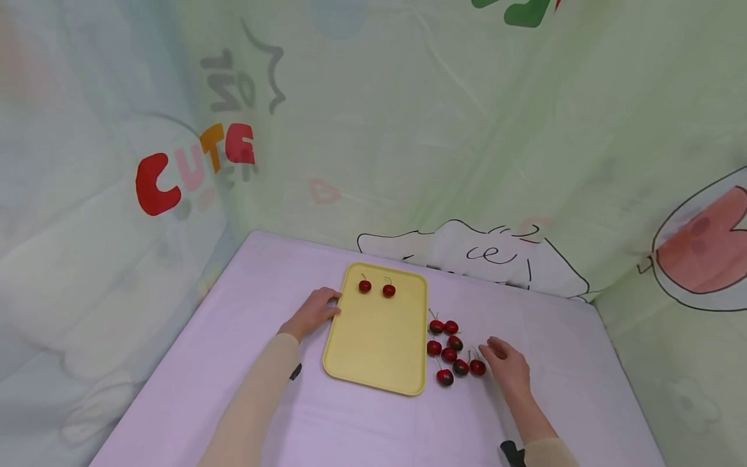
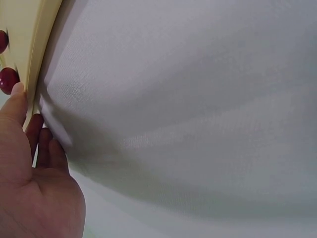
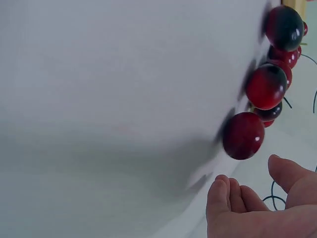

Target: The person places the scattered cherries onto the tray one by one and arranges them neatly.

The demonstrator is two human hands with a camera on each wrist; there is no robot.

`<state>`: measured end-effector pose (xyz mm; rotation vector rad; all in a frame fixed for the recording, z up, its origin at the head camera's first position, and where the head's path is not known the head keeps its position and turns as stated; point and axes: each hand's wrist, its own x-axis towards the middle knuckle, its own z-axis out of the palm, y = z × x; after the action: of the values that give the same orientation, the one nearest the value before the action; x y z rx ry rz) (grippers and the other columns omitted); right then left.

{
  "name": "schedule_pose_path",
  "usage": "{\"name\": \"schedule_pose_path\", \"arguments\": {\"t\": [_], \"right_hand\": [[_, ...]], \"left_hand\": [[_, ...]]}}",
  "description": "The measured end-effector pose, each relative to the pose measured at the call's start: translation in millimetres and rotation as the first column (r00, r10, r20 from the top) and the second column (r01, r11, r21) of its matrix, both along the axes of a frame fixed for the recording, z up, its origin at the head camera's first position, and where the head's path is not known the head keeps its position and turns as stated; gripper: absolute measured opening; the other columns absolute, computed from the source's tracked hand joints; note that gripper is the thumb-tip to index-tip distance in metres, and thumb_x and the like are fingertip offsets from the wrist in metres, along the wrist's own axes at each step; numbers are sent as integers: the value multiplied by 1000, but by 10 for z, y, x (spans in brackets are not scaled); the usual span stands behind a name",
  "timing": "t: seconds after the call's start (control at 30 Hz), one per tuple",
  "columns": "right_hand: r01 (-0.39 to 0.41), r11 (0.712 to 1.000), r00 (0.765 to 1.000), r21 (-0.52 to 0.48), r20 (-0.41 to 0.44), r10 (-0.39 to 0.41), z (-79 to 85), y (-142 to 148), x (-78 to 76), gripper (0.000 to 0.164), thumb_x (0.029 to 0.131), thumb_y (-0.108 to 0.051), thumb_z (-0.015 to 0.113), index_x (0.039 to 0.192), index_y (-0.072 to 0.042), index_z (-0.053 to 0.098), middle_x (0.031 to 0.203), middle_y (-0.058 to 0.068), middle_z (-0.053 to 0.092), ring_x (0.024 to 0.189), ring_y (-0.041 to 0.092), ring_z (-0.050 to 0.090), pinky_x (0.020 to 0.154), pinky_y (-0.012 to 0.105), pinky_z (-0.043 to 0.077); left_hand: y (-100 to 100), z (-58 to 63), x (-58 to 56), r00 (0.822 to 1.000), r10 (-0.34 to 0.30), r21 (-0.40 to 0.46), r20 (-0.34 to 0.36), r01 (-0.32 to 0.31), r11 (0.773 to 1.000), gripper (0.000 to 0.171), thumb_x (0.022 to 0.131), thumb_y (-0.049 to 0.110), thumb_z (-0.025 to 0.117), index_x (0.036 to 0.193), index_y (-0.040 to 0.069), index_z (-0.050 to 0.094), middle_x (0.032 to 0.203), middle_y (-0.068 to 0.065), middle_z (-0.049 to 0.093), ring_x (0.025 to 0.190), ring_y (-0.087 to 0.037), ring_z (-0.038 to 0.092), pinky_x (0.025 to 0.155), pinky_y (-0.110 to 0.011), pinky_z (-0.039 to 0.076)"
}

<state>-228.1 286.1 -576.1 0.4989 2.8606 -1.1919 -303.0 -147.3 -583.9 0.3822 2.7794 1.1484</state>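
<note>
A yellow tray (image 1: 376, 337) lies on the table with two red cherries near its far end, the left cherry (image 1: 364, 286) and the right cherry (image 1: 388, 290). My left hand (image 1: 316, 312) holds the tray's left edge; in the left wrist view the thumb lies on the rim and the fingers curl at its outer side. Right of the tray lies a loose group of several dark red cherries (image 1: 449, 355) with thin stems. My right hand (image 1: 509, 368) hovers just right of the nearest cherry (image 3: 243, 136), thumb and fingers apart with nothing between them.
A pale lilac cloth (image 1: 233, 311) covers the table. Printed fabric walls (image 1: 373, 130) rise behind it and along both sides. Dark wrist bands show on both forearms, the right one (image 1: 512, 453) near the front.
</note>
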Motion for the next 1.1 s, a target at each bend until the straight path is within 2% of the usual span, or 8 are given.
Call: {"name": "schedule_pose_path", "arguments": {"t": [0.1, 0.13, 0.17, 0.33, 0.4, 0.6, 0.77, 1.1], "right_hand": [[14, 1000, 1000, 17, 28, -14, -248, 170, 34, 68, 97, -49, 54, 144, -1, 44, 138, 22, 52, 126, 38, 49, 92, 41, 54], [15, 1000, 999, 28, 34, -15, -295, 204, 57, 70, 96, -51, 54, 144, -1, 44, 138, 22, 53, 125, 37, 50, 95, 44, 52], [22, 999, 999, 28, 43, -24, -313, 217, 87, 71, 95, -52, 54, 144, -3, 45, 138, 21, 54, 125, 36, 51, 95, 41, 52], [18, 1000, 998, -26, 53, -17, -302, 202, 215, 72, 95, -50, 57, 146, -1, 42, 139, 23, 52, 128, 37, 49, 98, 45, 50], [20, 997, 998, -73, 59, -15, -297, 176, 256, 73, 95, -48, 58, 147, 0, 39, 140, 25, 49, 130, 39, 46, 102, 51, 45], [2, 995, 999, -99, 36, 2, -354, 116, 310, 73, 94, -45, 62, 149, -3, 38, 143, 24, 47, 131, 37, 46, 104, 49, 43], [-14, 995, 1000, -98, 12, 15, -291, 28, 328, 63, 96, -29, 65, 147, -3, 40, 144, 24, 46, 132, 38, 46, 105, 46, 43], [-44, 997, 999, -61, -19, 43, -231, -37, 319, 55, 95, -18, 66, 144, -3, 45, 142, 21, 49, 130, 35, 48, 101, 40, 44]], "left_hand": [[10, -15, -2, 1000, -2, -3, 6, 2, 1000, 38, 95, 10, 63, 130, -2, 55, 131, -17, 53, 128, -32, 46, 112, -42, 34], [13, -24, -4, 1000, -3, -2, 2, 3, 1000, 38, 95, 10, 63, 130, -2, 55, 131, -17, 54, 127, -32, 46, 111, -43, 35], [13, -31, -6, 1000, -3, -8, 3, 3, 1000, 38, 95, 10, 63, 130, -2, 55, 131, -17, 54, 127, -32, 46, 112, -42, 35], [11, -54, -9, 1000, 9, -7, -2, -9, 1000, 38, 95, 10, 64, 130, -2, 56, 130, -16, 54, 127, -31, 47, 111, -42, 36], [9, -50, -8, 1000, 14, -3, 5, -14, 1000, 38, 95, 11, 64, 130, -1, 56, 131, -15, 54, 127, -30, 47, 112, -41, 35], [7, -37, -2, 999, 26, 13, 28, -26, 1000, 38, 95, 11, 63, 131, 0, 56, 132, -14, 54, 129, -30, 45, 113, -41, 34], [7, -54, -14, 999, 27, 2, 40, -27, 1000, 39, 96, 13, 63, 132, 1, 55, 134, -13, 53, 131, -29, 44, 113, -41, 33], [1, -19, -32, 999, 20, -6, 34, -19, 1000, 40, 96, 14, 63, 133, 1, 54, 134, -14, 53, 130, -29, 44, 113, -40, 34]]}}
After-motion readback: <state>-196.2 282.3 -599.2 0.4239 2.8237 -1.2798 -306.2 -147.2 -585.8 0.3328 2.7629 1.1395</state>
